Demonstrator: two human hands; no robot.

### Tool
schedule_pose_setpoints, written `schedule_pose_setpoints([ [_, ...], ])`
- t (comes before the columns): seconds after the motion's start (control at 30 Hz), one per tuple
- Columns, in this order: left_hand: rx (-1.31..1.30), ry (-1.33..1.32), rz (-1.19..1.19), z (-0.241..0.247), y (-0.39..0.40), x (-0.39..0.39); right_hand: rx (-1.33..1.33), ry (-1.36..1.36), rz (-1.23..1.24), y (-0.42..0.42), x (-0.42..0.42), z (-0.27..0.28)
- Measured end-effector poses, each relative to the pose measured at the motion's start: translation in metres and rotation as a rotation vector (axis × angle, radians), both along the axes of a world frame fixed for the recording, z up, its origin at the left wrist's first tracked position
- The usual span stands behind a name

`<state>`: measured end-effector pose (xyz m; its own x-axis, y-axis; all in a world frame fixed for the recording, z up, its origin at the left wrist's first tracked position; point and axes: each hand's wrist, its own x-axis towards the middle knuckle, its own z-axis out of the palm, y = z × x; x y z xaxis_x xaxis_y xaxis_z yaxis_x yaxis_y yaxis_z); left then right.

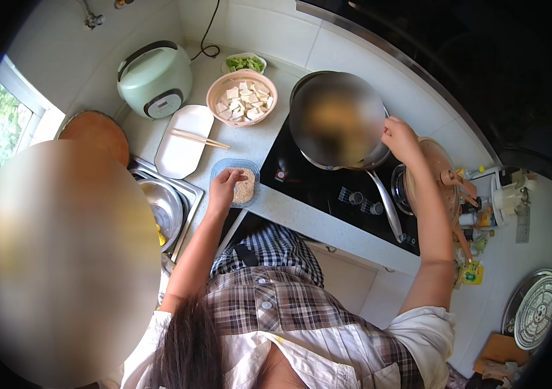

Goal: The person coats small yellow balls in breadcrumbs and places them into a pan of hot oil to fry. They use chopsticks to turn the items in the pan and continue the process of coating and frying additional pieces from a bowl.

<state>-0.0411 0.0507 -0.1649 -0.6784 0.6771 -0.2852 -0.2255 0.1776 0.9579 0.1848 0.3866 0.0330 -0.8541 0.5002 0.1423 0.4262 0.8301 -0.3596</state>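
Observation:
My left hand (227,187) is over a blue-rimmed clear container (217,167) of pale minced or crumbly food (245,189); its fingertips are pinched together, and whether they hold any food cannot be told. My right hand (397,134) is at the right rim of a pan (305,85) on the black cooktop (314,182), fingers bent; what they hold cannot be told. The pan's inside is blurred. White cubes, apparently tofu (242,99), fill a pink plastic basket (215,95). Wooden chopsticks (198,138) lie across a white tray (171,158).
Behind the basket are chopped greens (245,63) in a white dish. A green rice cooker (156,78) stands at back left, a sink with a metal bowl (171,211) at left. The pan's metal handle (385,209) points towards me; a lidded pot (434,180) and bottles are at right.

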Motion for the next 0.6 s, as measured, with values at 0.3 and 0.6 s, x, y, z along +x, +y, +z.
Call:
schedule_pose_setpoints([
  [0.3,-0.314,1.097,-0.222,-0.029,-0.004,-0.004,-0.186,0.223,0.075,-0.075,-0.059,-0.001],
  [0.6,-0.196,0.687,-0.138,0.020,-0.045,0.006,-0.340,0.211,0.398,-0.179,-0.108,-0.060],
])
